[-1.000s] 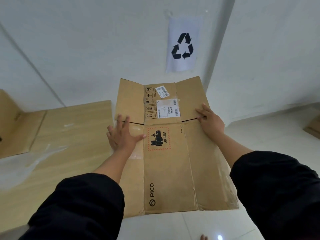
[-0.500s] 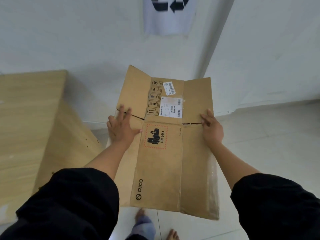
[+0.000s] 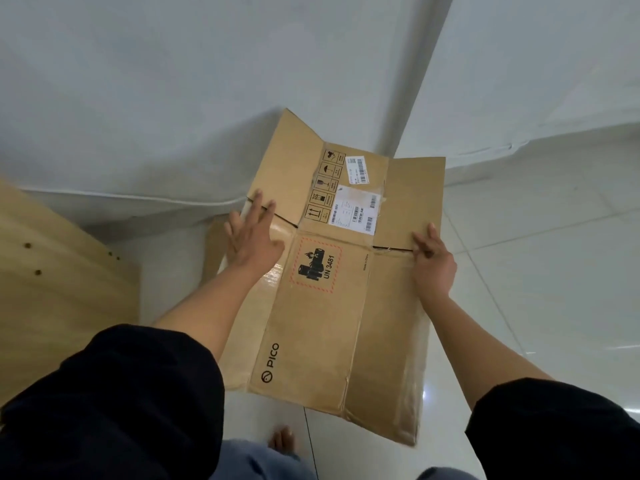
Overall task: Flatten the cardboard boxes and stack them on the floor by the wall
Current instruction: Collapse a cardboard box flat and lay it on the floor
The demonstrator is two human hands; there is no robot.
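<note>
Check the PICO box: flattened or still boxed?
Flattened. The PICO box lies as one sheet, flaps spread outward, left hand and right hand on it.
</note>
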